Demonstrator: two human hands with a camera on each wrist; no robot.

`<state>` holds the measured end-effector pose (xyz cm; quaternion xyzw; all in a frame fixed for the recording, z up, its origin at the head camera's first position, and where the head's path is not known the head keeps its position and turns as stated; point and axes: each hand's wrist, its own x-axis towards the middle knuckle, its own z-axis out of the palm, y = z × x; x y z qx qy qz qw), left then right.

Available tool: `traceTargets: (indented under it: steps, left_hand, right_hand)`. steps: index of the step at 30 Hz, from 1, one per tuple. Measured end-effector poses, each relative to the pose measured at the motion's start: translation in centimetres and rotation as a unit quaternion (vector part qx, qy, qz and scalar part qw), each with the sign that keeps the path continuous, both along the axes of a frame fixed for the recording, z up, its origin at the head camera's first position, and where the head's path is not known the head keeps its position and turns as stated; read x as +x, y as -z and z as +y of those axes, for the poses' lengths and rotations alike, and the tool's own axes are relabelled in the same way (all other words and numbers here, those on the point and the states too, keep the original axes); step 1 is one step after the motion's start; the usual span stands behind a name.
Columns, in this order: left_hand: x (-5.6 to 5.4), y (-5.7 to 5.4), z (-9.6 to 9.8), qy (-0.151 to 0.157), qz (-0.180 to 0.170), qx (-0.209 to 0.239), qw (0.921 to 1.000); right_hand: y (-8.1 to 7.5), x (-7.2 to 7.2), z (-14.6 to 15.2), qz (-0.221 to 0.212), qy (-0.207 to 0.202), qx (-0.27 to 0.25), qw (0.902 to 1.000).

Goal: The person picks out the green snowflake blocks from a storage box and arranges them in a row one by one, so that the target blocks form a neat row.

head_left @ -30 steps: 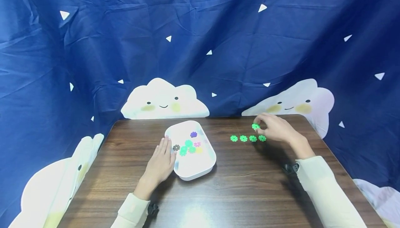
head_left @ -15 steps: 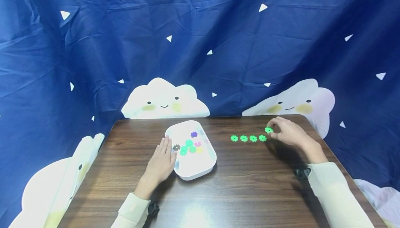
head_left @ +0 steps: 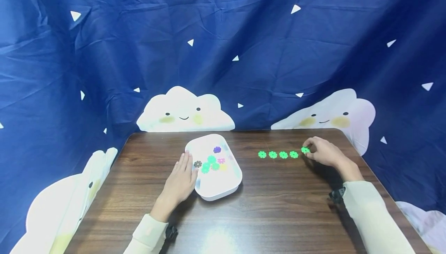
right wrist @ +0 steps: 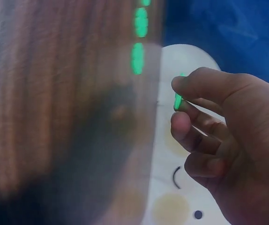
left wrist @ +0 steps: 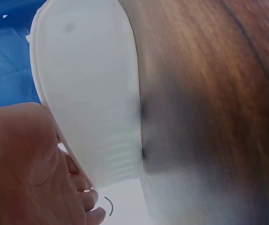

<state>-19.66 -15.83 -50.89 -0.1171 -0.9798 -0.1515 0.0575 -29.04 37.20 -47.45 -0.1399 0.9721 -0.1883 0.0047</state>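
Between thumb and fingertips my right hand (head_left: 324, 151) pinches a green flower-shaped disc (head_left: 305, 150). In the right wrist view that disc (right wrist: 177, 101) is seen edge-on, a little above the table. Just left of it, several matching green discs (head_left: 283, 155) lie in a straight row on the wood. My left hand (head_left: 179, 180) rests along the left rim of a white tray (head_left: 219, 186), its fingers straight. Inside the tray are several loose discs: green (head_left: 211, 159), purple (head_left: 217, 150), pink (head_left: 221, 161), yellow (head_left: 223, 167) and dark brown (head_left: 198, 164).
All of this is on a brown wooden table (head_left: 271, 207). A blue curtain (head_left: 251, 45) with white triangles and smiling clouds hangs behind its back edge. Dark wrist cameras (head_left: 336, 195) sit at both cuffs.
My right hand has carried the green disc rightwards past the row's right end, then lowered it level with the row. My left hand and the tray have stayed where they were.
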Motion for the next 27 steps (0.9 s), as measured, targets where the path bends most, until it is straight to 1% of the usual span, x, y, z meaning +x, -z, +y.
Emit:
traceTargets:
  steps: [7, 12, 21, 27]
  left_hand:
    - [-0.1, 0.1, -0.1, -0.002, -0.002, -0.002, 1.0000]
    - [0.0, 0.1, -0.1, -0.002, -0.003, -0.005, 1.0000]
    - [0.0, 0.0, -0.1, -0.001, -0.001, -0.003, 1.0000]
    - [0.0, 0.0, -0.1, -0.001, 0.001, -0.006, 1.0000]
  right_hand:
    - [1.9, -0.8, 0.6, -0.017, 0.004, 0.001, 0.9998]
    - [2.8, -1.2, 0.7, -0.017, 0.011, 0.005, 0.9998]
    - [3.5, -1.2, 0.5, -0.019, 0.018, 0.004, 0.9996]
    - [3.6, -1.2, 0.5, -0.027, 0.022, 0.000, 0.9994]
